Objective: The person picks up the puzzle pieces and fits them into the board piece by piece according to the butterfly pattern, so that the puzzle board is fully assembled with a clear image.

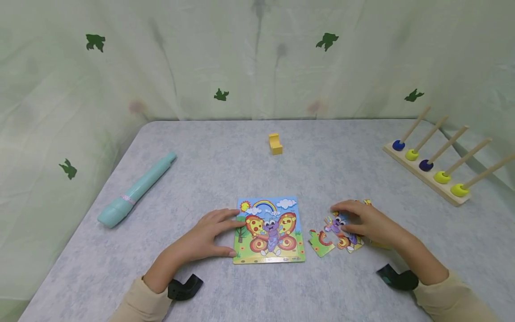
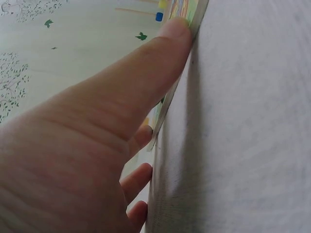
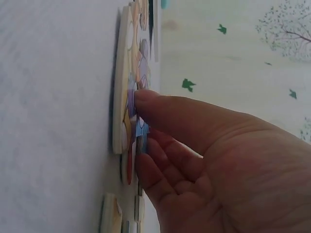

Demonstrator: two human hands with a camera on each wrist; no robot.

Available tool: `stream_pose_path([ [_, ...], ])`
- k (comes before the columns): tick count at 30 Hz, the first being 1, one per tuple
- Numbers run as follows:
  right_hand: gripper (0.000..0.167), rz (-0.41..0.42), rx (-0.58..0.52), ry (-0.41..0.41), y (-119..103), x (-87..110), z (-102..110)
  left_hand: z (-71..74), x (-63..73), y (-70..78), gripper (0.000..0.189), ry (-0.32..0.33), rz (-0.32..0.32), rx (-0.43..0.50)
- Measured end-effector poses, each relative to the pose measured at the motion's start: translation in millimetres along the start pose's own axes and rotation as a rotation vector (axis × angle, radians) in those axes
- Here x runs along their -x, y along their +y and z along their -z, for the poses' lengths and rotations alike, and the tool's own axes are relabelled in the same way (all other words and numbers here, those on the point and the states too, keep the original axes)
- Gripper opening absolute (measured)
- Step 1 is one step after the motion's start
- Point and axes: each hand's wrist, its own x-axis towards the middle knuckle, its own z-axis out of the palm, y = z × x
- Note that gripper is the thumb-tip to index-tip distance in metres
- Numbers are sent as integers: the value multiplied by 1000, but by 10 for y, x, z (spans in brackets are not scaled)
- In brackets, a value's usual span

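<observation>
The square, multicoloured butterfly-picture board [image 1: 286,245] lies on the grey table [image 1: 217,174] against the spread left hand's [image 1: 211,235] fingertips; the curled right hand [image 1: 370,223] pinches a purple-printed wooden jigsaw piece [image 1: 335,226], seemingly sorting, which calls for lifting it clear.

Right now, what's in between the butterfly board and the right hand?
The head view shows a mostly green puzzle piece between the butterfly board and the right hand, plus other loose pieces partly hidden by that hand.

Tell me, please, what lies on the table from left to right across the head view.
Teal tapered cylinder, square butterfly puzzle board, loose red-and-green puzzle piece, pale wooden peg rack with blue and yellow beads.
</observation>
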Motion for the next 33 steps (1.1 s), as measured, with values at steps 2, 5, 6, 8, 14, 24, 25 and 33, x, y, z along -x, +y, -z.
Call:
stream_pose_path([
  [2, 45, -7, 5, 4, -7, -8, -10, 2, 1, 1, 64, -2, 1, 1],
  [5, 46, -15, 13, 17, -12, -8, -18, 1, 7, 0, 64, -6, 2, -1],
  [6, 46, -16, 14, 20, -12, -7, -18, 1, 9, -1, 64, -6, 3, 0],
  [8, 44, -19, 14, 28, -9, -6, -20, -1, 13, -2, 64, -6, 3, 1],
  [14, 40, -14, 14, 44, -2, -11, -21, -10, 15, -13, 64, 0, -2, 0],
  [24, 46, -112, -189, 63, -87, -14, 13, -31, 15, -37, 64, 10, -11, -3],
  [25, 44, -111, -227, 74, -98, -16, 15, -32, 15, -39, 64, 12, -11, -3],
  [33, 31, -9, -446, 103, -193, -45, 32, -21, 11, -26, 64, 2, -1, -1],
])
